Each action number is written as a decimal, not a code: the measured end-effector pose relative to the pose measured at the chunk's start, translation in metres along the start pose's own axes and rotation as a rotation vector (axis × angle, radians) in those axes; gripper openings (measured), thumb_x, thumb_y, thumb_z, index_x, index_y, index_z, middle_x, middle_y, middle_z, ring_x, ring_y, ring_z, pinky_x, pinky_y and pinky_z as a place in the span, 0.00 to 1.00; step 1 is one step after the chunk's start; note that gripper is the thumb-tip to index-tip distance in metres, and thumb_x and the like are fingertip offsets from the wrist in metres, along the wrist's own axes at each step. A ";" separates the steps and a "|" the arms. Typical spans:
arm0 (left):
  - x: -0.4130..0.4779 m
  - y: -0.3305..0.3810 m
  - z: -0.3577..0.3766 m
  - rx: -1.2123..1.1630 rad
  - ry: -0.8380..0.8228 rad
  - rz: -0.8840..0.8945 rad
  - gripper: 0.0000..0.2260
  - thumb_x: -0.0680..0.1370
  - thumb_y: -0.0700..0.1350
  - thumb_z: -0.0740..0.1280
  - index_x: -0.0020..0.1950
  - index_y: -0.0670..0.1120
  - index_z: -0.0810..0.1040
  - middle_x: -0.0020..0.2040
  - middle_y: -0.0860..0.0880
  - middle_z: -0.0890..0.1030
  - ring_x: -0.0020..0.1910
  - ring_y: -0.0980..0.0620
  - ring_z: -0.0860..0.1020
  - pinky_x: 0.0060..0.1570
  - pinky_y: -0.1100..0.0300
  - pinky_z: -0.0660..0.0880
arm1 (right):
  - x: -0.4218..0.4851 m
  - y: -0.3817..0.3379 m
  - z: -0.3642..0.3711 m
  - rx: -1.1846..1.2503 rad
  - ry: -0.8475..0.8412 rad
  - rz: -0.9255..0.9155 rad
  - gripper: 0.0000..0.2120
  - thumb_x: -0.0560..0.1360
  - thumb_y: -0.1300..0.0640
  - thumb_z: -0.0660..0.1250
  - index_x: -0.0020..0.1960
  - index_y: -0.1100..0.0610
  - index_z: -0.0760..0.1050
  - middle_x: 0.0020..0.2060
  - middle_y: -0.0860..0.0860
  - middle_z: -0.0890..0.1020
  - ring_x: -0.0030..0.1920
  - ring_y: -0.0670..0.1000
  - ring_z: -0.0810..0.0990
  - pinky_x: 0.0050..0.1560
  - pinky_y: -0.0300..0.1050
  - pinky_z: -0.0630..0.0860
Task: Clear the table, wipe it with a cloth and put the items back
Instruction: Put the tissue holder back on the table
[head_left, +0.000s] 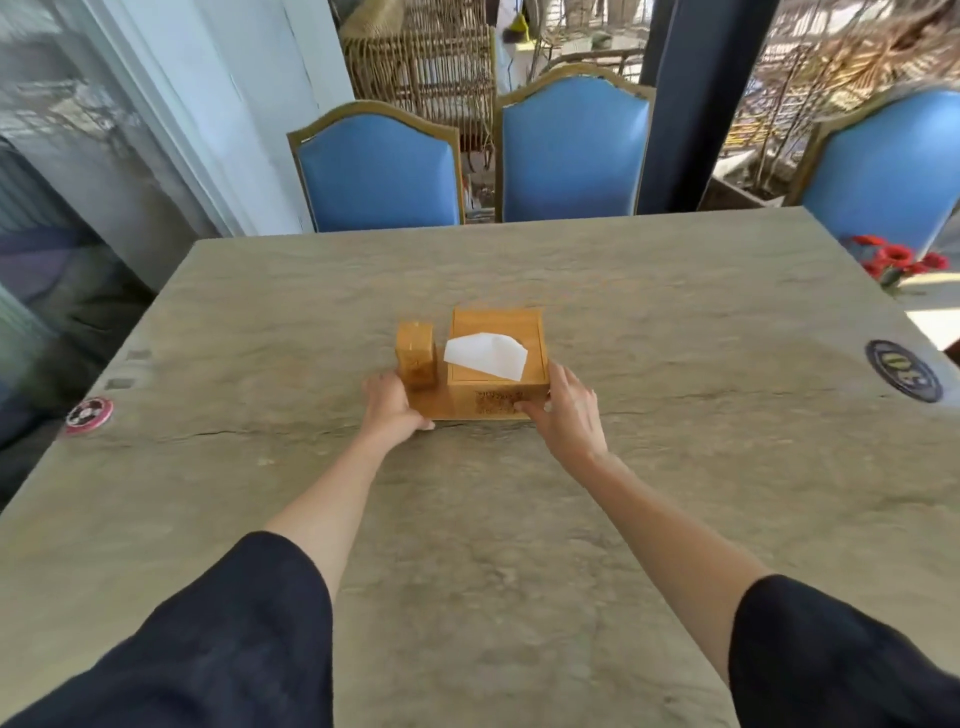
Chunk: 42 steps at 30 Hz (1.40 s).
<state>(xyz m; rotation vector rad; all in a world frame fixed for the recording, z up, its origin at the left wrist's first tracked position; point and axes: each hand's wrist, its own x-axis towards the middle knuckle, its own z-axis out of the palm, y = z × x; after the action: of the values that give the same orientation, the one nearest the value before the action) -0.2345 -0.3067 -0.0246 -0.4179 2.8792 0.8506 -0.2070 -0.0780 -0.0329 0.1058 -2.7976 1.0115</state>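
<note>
A wooden tissue box holder stands in the middle of the stone-look table. A white tissue sticks out of its top, and a small wooden block-shaped holder sits on the same wooden base at its left. My left hand grips the base's near left corner. My right hand holds the box's near right corner, fingers spread along the front and side. No cloth is in view.
A round red-and-white sticker lies at the table's left edge and a dark round one at the right edge. Three blue chairs stand behind the far edge. Red flowers sit past the far right corner.
</note>
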 end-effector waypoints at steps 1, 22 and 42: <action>0.001 -0.004 -0.002 -0.004 -0.010 -0.007 0.34 0.56 0.46 0.83 0.57 0.39 0.73 0.55 0.41 0.74 0.60 0.42 0.70 0.60 0.49 0.71 | -0.001 -0.004 0.003 0.016 0.003 0.009 0.22 0.73 0.53 0.72 0.61 0.60 0.69 0.54 0.56 0.78 0.50 0.58 0.77 0.53 0.56 0.71; 0.015 -0.051 -0.025 -0.109 -0.049 -0.113 0.28 0.62 0.44 0.80 0.56 0.37 0.74 0.66 0.41 0.60 0.69 0.41 0.59 0.69 0.50 0.62 | 0.002 -0.054 0.042 0.024 -0.038 -0.002 0.25 0.73 0.55 0.71 0.65 0.61 0.66 0.56 0.57 0.76 0.53 0.57 0.77 0.54 0.56 0.72; -0.051 -0.019 0.018 0.032 0.425 -0.128 0.33 0.66 0.51 0.75 0.64 0.39 0.68 0.66 0.39 0.67 0.68 0.39 0.61 0.67 0.45 0.63 | -0.011 -0.049 0.020 -0.221 -0.188 0.059 0.29 0.78 0.46 0.63 0.72 0.60 0.56 0.65 0.56 0.72 0.65 0.58 0.70 0.61 0.59 0.65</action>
<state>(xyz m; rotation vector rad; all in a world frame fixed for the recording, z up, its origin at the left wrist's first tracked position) -0.1798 -0.3006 -0.0407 -0.8641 3.1912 0.7719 -0.1926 -0.1281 -0.0191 0.0962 -3.0794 0.7313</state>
